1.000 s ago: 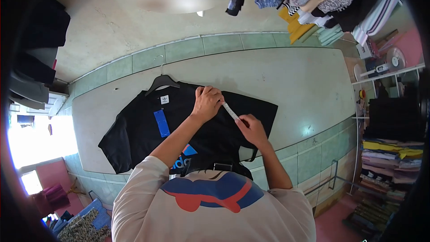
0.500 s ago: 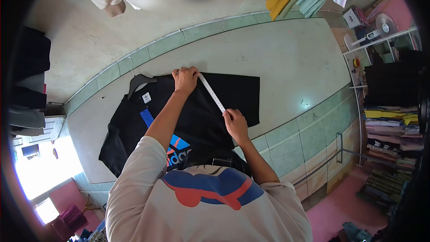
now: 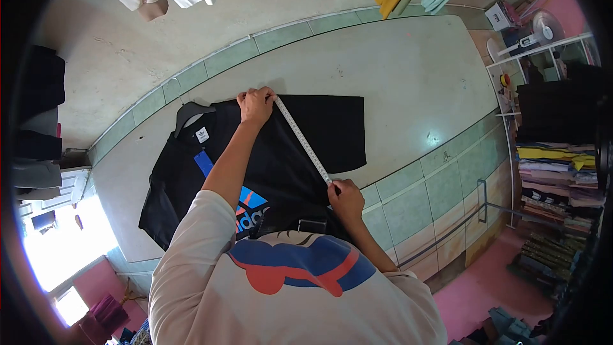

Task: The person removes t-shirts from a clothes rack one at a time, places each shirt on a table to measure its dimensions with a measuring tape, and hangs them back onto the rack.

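Measuring tape (image 3: 302, 141) runs straight over black T-shirt (image 3: 322, 124)

We have the black T-shirt spread on the worktop (image 3: 418, 70), its hanger (image 3: 189, 114) by the far edge, left of centre. Our left hand (image 3: 257, 105), near that edge, has fingers together on the measuring tape at the shoulder. Our right hand (image 3: 347, 200), at the near edge, clamps the tape between thumb and fingers.
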